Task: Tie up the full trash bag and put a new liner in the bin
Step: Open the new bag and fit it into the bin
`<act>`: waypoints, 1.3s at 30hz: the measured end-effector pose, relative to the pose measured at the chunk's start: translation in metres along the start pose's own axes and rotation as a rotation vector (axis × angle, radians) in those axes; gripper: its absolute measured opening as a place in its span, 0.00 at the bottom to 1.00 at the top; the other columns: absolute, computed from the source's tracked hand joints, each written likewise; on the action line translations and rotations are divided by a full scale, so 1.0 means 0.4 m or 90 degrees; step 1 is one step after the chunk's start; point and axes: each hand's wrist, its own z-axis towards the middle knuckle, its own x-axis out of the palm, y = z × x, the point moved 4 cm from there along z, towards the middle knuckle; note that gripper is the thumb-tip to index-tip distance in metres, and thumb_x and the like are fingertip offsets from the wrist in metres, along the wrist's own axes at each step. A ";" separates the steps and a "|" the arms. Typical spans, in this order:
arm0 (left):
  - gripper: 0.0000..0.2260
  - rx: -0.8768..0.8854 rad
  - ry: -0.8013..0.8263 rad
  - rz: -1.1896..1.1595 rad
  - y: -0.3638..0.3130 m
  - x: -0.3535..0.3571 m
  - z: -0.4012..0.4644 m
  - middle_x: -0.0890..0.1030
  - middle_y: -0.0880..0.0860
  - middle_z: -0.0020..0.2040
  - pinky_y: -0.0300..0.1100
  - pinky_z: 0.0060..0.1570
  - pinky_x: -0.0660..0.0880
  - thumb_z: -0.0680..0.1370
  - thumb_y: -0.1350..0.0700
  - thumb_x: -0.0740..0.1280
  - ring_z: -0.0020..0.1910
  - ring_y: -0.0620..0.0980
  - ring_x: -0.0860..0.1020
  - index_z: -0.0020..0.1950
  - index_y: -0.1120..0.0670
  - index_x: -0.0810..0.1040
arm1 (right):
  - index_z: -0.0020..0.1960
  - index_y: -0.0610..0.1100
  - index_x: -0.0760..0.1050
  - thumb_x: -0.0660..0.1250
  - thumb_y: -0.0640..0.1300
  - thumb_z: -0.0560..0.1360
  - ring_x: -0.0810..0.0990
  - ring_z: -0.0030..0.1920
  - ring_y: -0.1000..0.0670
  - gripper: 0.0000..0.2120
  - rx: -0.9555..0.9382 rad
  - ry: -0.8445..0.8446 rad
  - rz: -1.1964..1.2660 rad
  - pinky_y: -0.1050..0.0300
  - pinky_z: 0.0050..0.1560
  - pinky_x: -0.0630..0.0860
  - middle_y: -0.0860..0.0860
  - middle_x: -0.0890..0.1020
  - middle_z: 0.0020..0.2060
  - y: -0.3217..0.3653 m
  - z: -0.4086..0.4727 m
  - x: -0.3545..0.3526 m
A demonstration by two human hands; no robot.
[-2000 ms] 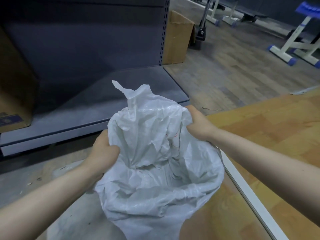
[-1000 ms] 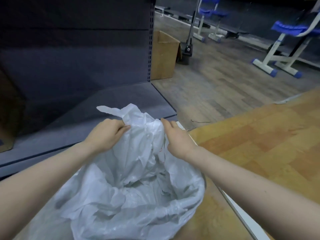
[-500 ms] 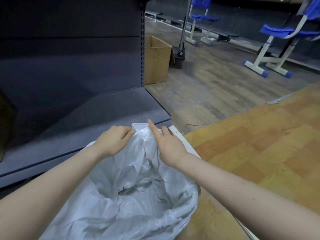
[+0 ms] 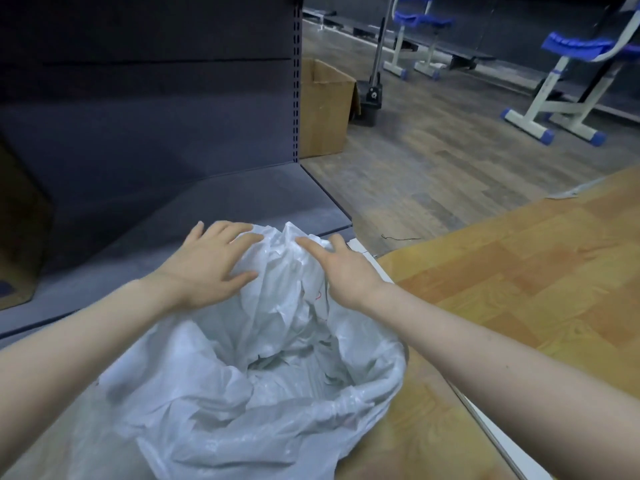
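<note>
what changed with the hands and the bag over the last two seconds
Both hands moved inward and away from the person, to the bag's far edge. The left hand let go and now rests flat on the plastic with straight fingers; the right hand presses beside it. The upright flap has been pushed down. The bag's mouth stays open.

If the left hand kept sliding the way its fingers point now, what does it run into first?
The left hand lies flat on the white bag, fingers pointing toward the bunched ridge of plastic. It would likely push into that fold first, with the right hand just beyond; depth is unclear.
</note>
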 end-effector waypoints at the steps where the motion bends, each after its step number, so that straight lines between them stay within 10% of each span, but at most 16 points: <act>1: 0.20 0.074 -0.035 0.031 0.001 -0.021 -0.034 0.70 0.50 0.67 0.59 0.70 0.56 0.77 0.43 0.58 0.68 0.52 0.66 0.66 0.50 0.73 | 0.76 0.56 0.47 0.59 0.28 0.71 0.71 0.39 0.43 0.42 0.002 -0.001 -0.004 0.53 0.37 0.69 0.41 0.64 0.60 -0.001 0.000 0.001; 4: 0.26 0.191 0.074 0.094 0.003 -0.040 -0.116 0.76 0.47 0.56 0.53 0.72 0.52 0.71 0.33 0.52 0.61 0.47 0.73 0.49 0.48 0.82 | 0.76 0.56 0.46 0.61 0.29 0.71 0.71 0.38 0.43 0.43 0.008 0.002 -0.011 0.53 0.37 0.67 0.40 0.64 0.61 -0.002 0.002 0.002; 8: 0.40 0.126 0.280 0.100 0.026 0.000 -0.170 0.74 0.40 0.54 0.30 0.69 0.49 0.64 0.23 0.40 0.63 0.37 0.67 0.52 0.45 0.79 | 0.77 0.56 0.46 0.62 0.30 0.72 0.71 0.37 0.43 0.43 0.007 -0.002 -0.025 0.53 0.37 0.69 0.40 0.64 0.61 -0.001 -0.001 0.001; 13: 0.18 0.056 0.384 0.150 0.009 0.032 -0.150 0.78 0.53 0.41 0.45 0.54 0.72 0.68 0.42 0.54 0.51 0.50 0.70 0.35 0.55 0.73 | 0.76 0.57 0.47 0.59 0.29 0.71 0.68 0.32 0.45 0.42 -0.003 -0.011 -0.005 0.53 0.35 0.68 0.41 0.64 0.60 0.001 -0.013 0.000; 17: 0.14 0.005 0.418 0.185 -0.009 0.040 -0.143 0.73 0.53 0.35 0.33 0.36 0.63 0.74 0.56 0.57 0.47 0.53 0.68 0.29 0.54 0.59 | 0.76 0.57 0.47 0.60 0.30 0.71 0.65 0.29 0.48 0.42 0.000 -0.017 -0.016 0.54 0.34 0.66 0.41 0.65 0.60 0.003 -0.013 0.000; 23: 0.16 0.017 0.415 0.235 -0.052 0.046 -0.144 0.62 0.51 0.29 0.43 0.72 0.46 0.77 0.58 0.55 0.38 0.55 0.61 0.29 0.53 0.57 | 0.77 0.56 0.44 0.62 0.31 0.72 0.69 0.36 0.45 0.43 0.016 -0.018 -0.049 0.55 0.35 0.67 0.41 0.64 0.61 0.009 -0.013 0.001; 39: 0.16 0.050 0.405 0.185 -0.153 0.030 -0.215 0.64 0.51 0.29 0.54 0.74 0.43 0.78 0.58 0.54 0.39 0.54 0.68 0.29 0.55 0.61 | 0.77 0.57 0.41 0.62 0.30 0.72 0.70 0.37 0.45 0.45 0.017 -0.016 -0.070 0.55 0.36 0.68 0.41 0.63 0.63 0.009 -0.013 0.002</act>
